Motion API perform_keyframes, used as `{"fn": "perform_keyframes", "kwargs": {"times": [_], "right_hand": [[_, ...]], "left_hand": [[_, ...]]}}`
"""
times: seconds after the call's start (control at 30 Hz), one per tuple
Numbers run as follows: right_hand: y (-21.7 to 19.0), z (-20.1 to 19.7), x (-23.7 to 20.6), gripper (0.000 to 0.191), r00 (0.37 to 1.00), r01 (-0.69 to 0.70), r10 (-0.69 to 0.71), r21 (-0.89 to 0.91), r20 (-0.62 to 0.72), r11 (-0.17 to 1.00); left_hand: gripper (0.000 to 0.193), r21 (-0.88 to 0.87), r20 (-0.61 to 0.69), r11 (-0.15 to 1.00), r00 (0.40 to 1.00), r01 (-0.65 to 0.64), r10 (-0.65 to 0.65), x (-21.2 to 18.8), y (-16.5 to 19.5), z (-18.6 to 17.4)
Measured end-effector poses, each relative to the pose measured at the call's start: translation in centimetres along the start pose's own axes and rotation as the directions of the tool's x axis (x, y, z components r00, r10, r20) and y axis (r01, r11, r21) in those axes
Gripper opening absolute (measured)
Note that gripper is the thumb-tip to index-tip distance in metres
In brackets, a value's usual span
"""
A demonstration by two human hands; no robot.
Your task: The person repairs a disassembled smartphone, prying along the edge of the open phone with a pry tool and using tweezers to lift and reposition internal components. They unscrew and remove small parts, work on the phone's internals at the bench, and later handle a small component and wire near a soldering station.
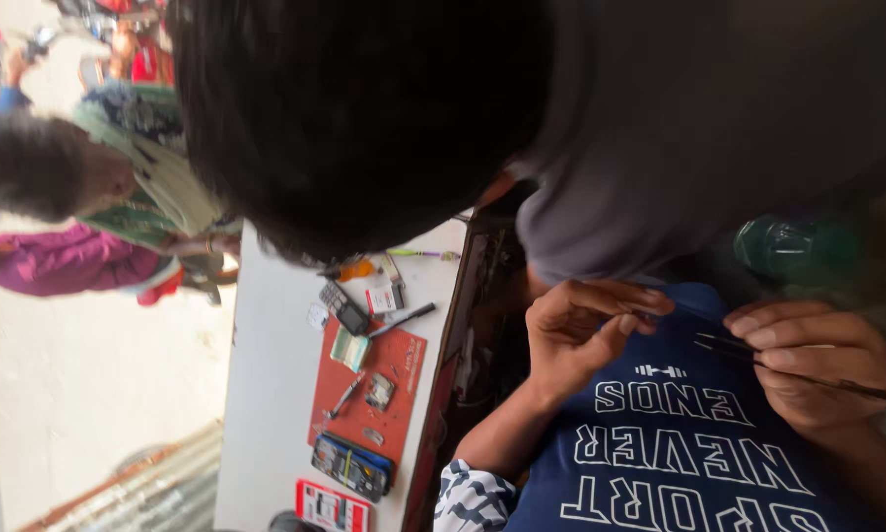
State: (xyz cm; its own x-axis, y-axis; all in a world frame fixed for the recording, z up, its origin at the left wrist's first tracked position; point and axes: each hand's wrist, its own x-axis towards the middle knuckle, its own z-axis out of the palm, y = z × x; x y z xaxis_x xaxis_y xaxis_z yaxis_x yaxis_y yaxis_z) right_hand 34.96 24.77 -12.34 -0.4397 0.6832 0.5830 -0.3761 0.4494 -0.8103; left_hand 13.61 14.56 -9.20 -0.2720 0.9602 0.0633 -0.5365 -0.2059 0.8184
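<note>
My right hand [817, 369] is closed around thin dark tweezers [749, 353], whose tips point left toward my left hand. My left hand [581, 330] is held in front of my blue shirt with white lettering [660, 443]. Its fingers are curled and pinched against the thumb, and I see nothing between them. The two hands are a little apart, at chest height. Another person's dark-haired head [354, 118] in a grey shirt [699, 128] leans in just above my hands and hides what lies behind it.
A white table [266, 394] on the left carries a red work mat [399, 369] with a small dark phone [349, 315], screwdrivers, small parts and a blue-black tool case [352, 465]. A green bottle [788, 246] sits at right. Other people stand far left.
</note>
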Motion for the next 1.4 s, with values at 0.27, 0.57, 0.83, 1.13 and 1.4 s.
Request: {"fn": "perform_keyframes", "kwargs": {"times": [0.27, 0.57, 0.83, 1.13, 1.4], "right_hand": [[-5.1, -0.9, -5.6, 0.020, 0.936, -0.075, 0.149, 0.232, -0.320, 0.970], [-7.2, -3.7, -6.5, 0.015, 0.790, -0.480, 0.318, -0.206, -0.524, 0.853], [-4.3, -14.2, -1.7, 0.013, 0.752, -0.513, 0.324, -0.203, -0.574, 0.834], [-3.4, -28.9, 1.3, 0.002, 0.754, -0.489, 0.246, -0.270, -0.609, 0.829], [-5.4, -35.1, 1.3, 0.012, 0.658, -0.508, 0.142, -0.296, -0.740, 0.809]], "left_hand": [[0.017, 0.526, 0.423, 0.767, 0.895, -0.368, 0.139, 0.6, -0.7, 5.2], [0.019, 0.489, 0.657, 0.643, 0.733, -0.590, 0.173, 5.1, -3.4, 11.3], [0.020, 0.503, 0.676, 0.646, 0.727, -0.574, 0.120, 13.9, -9.3, 17.6], [0.019, 0.462, 0.673, 0.769, 0.739, -0.443, 0.021, 23.9, -17.4, 28.1], [0.018, 0.403, 0.753, 0.816, 0.657, -0.414, -0.039, 28.1, -21.6, 34.9]]}}
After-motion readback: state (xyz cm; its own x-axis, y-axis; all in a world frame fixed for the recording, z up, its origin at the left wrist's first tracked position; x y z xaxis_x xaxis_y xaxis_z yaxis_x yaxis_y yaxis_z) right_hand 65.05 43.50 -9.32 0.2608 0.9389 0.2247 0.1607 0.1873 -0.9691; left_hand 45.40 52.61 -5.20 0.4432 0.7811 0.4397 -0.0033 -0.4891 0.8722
